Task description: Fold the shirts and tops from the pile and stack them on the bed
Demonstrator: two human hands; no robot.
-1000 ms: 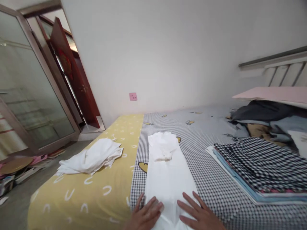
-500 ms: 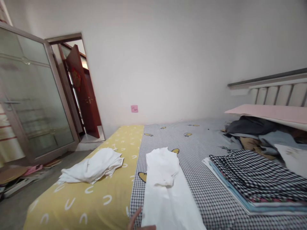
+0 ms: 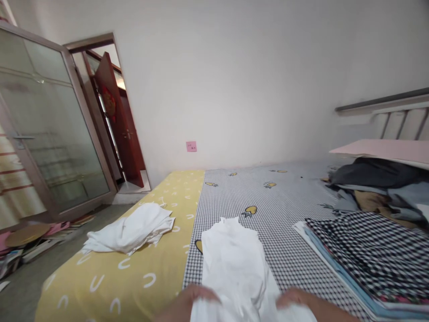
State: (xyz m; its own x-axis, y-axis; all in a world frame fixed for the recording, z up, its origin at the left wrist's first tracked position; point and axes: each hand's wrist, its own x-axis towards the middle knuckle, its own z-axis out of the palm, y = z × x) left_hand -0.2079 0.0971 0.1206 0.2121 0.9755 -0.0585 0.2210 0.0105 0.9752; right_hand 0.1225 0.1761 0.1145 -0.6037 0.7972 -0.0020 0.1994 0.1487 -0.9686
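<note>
A white garment [image 3: 231,255], perhaps a shirt, lies lengthwise on the checkered bedsheet with its narrow neck end away from me. At its near left edge, my left hand [image 3: 196,298] has its fingers closed on the cloth. My right hand [image 3: 296,298] grips the near right side in the same way. Both hands are smeared by motion, and the garment's lowest part runs out of view. Another white garment [image 3: 132,230] lies loosely bunched on the yellow strip to the left.
On the right, a stack of folded cloths with a black-and-white checked one [image 3: 372,255] on top sits before dark clothes [image 3: 378,172] under a pink board [image 3: 385,150]. The bed's yellow edge [image 3: 110,277] drops to the floor at left, near a glass door [image 3: 63,134].
Both hands have come up at the bottom of the view, where only a few fingers showed before. The garment's upper layer now reaches nearer to me. The view has shifted slightly.
</note>
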